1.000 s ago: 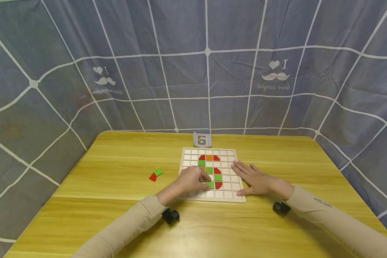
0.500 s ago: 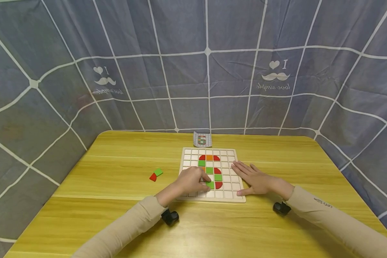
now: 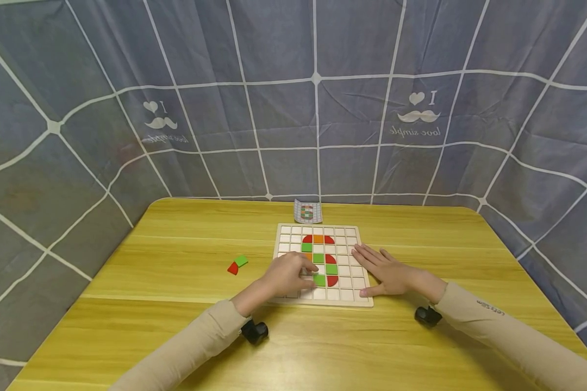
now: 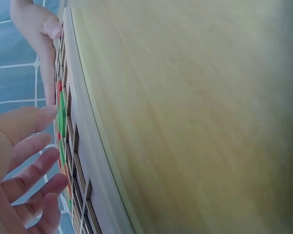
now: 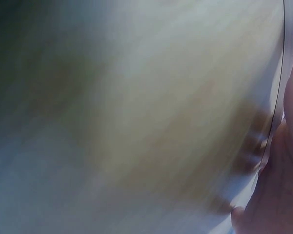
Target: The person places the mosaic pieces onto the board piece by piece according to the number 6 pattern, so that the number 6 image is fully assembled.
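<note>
A wooden grid board [image 3: 354, 258] lies on the table with red, orange and green tiles set in its cells. Over its lower left part is my left hand [image 3: 285, 272], thumb and forefinger apart beside a green square tile [image 3: 319, 281]. Nothing shows between the fingers [image 4: 35, 195], which are loosely bent in the left wrist view. My right hand [image 3: 388, 273] rests flat with spread fingers on the board's right edge. A red quarter-round tile [image 3: 332, 281] sits right of that green tile. Part of the board's left side is hidden under my left hand.
Left of the board, a loose green tile [image 3: 241, 261] and a loose red quarter-round tile [image 3: 232, 268] lie on the wooden table [image 3: 186, 233]. Behind the board stands a small curled pattern card [image 3: 307, 212]. A grey checked curtain [image 3: 283, 114] surrounds the table's back and sides.
My left thumb and forefinger have drawn back slightly to the left from the green tile, which stays in its cell. My right hand has kept its place on the board.
</note>
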The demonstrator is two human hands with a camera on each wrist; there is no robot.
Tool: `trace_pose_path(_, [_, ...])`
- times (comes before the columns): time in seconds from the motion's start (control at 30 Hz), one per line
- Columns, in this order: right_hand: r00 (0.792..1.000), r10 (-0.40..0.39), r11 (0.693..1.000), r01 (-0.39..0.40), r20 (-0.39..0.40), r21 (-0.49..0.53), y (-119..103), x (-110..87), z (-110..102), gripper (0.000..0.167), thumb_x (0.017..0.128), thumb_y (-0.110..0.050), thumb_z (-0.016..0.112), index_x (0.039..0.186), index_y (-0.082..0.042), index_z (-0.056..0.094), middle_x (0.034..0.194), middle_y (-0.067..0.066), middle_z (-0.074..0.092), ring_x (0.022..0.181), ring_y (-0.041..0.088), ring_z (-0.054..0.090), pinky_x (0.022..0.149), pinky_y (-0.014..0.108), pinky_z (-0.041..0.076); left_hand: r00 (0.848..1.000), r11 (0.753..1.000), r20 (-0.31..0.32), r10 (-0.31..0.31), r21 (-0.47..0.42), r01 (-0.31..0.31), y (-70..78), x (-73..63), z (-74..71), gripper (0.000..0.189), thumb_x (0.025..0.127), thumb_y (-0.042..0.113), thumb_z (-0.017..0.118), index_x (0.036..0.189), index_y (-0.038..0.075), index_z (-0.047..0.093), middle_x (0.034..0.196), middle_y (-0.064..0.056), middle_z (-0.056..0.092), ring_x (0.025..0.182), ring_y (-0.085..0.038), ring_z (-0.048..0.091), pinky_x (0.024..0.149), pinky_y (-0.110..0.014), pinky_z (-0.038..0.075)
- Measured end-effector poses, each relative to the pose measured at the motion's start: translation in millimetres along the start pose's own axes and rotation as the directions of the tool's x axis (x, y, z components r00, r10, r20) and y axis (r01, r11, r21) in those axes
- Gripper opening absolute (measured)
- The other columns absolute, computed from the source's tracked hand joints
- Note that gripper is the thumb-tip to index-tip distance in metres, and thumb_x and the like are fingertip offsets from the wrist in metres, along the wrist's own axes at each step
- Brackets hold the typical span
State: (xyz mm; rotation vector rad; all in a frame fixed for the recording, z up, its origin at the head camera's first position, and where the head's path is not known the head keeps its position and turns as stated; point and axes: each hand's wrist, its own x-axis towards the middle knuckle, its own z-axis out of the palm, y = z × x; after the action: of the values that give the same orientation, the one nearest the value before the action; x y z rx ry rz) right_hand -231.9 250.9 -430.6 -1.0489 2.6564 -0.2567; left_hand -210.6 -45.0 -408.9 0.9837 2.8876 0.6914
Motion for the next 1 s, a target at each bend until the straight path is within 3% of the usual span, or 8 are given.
trace_pose_path(0.13, [1.0,-0.008,1.0,0.008,-0.009,-0.001,0.5,-0.1,0.9,0.098,0.089,-0.059,0.055,0.154,-0.001,0.009,0.16,0.023,0.004,0.147,0.041,0.007,0.112,0.066,0.009,1.0,1.0,-0.019,-0.003,-0.002,0.003,-2.8,-3.2,-1.6,0.028,0.08,0.024,0.077,0.105,0.011,0.075,0.104,-0.001,0.073,0.089,-0.014,0.065,0.072,-0.025,0.05])
trace_pose_path(0.53, [0.998,-0.041,0.999,0.042,-0.04,0.021,-2.4,-3.1,-1.9,0.097,0.089,-0.056,0.057,0.153,0.001,0.011,0.159,0.026,0.006,0.146,0.044,0.009,0.11,0.069,0.01,0.995,0.997,-0.074,-0.071,-0.022,0.069,-13.2,-13.6,-12.0,0.028,0.08,0.023,0.077,0.105,0.009,0.075,0.105,-0.003,0.073,0.088,-0.016,0.063,0.067,-0.025,0.049])
trace_pose_path(0.8, [1.0,-0.02,1.0,0.021,-0.015,0.019,-2.5,-2.6,-2.4,0.097,0.089,-0.058,0.055,0.153,0.0,0.01,0.159,0.024,0.004,0.147,0.043,0.007,0.112,0.067,0.008,0.984,0.989,-0.107,-0.143,-0.059,0.137,-19.5,-25.5,-20.3,0.028,0.08,0.023,0.078,0.105,0.01,0.074,0.105,-0.005,0.071,0.088,-0.017,0.064,0.067,-0.026,0.05])
trace_pose_path(1.0, [1.0,-0.017,1.0,0.017,-0.016,0.005,-3.0,-2.4,-1.4,0.097,0.089,-0.059,0.054,0.153,0.0,0.01,0.16,0.024,0.005,0.147,0.042,0.007,0.112,0.067,0.009,0.975,0.986,-0.151,-0.163,-0.062,0.156,-26.5,-33.0,-25.9,0.028,0.079,0.02,0.078,0.105,0.01,0.075,0.101,-0.005,0.071,0.082,-0.019,0.062,0.061,-0.024,0.046])
